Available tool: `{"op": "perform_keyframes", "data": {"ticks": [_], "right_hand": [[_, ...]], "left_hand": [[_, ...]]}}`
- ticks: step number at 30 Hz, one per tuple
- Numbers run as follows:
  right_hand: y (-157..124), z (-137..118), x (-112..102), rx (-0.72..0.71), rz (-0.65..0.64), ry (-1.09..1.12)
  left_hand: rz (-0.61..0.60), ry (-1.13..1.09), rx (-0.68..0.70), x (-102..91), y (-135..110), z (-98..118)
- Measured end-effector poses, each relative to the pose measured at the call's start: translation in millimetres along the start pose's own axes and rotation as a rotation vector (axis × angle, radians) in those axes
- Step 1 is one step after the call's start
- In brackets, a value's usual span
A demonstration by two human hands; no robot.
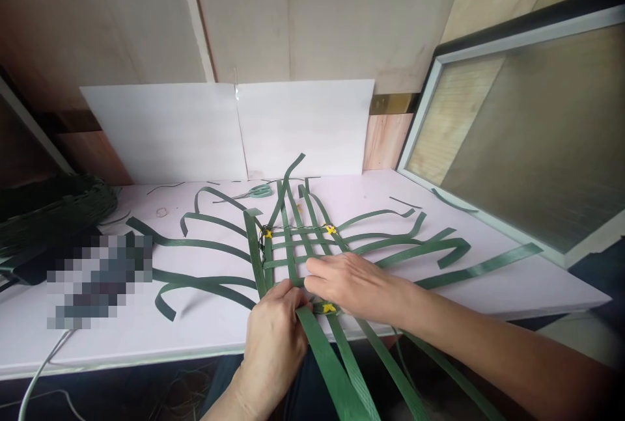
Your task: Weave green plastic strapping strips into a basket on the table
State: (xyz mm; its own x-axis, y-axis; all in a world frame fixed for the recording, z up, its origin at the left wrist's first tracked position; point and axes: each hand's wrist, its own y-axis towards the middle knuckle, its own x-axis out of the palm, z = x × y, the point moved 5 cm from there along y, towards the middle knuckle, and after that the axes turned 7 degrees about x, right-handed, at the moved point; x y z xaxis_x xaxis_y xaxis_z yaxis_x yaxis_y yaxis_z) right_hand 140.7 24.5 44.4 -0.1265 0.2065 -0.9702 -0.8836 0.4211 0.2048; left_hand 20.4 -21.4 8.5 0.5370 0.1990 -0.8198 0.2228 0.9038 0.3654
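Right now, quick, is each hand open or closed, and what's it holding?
Left hand: closed, holding green strips.
Right hand: bent over the strips; whether it grips one can't be told.

glossy plastic-looking strips, smooth matt tabletop

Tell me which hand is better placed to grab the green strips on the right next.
Probably the right hand: it's nearer those green strips, and its forearm lies on that side. The left hand, farther over, would likely have to reach across it.
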Motion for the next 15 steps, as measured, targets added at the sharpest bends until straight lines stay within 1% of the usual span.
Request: {"op": "perform_keyframes", "data": {"ticks": [2, 3, 5, 7, 10, 15], "right_hand": [[2.3, -2.4, -2.3, -0.011, 0.073, -0.040], [1.7, -3.9, -3.7, 0.007, 0.117, -0.038], [-3.7, -7.9, -6.9, 0.085, 0.197, 0.001], [-13.3, -13.6, -7.2, 0.185, 0.223, 0.063], [-26.3, -20.4, 1.1, 0.333, 0.146, 0.083], [-28.9, -18.5, 15.5, 0.436, -0.013, 0.084]], "left_hand": [[-0.006, 0.049, -0.022, 0.9, -0.2, -0.6], [-0.011, 0.068, -0.028, 1.2, -0.3, -0.3], [-0.031, 0.086, -0.030, 1.6, -0.5, 0.8], [-0.046, 0.085, -0.028, 1.3, -0.3, 1.7], [-0.047, 0.071, -0.026, 0.2, 0.2, 1.4], [-0.033, 0.072, -0.007, -0.3, 1.4, 0.2]]}}
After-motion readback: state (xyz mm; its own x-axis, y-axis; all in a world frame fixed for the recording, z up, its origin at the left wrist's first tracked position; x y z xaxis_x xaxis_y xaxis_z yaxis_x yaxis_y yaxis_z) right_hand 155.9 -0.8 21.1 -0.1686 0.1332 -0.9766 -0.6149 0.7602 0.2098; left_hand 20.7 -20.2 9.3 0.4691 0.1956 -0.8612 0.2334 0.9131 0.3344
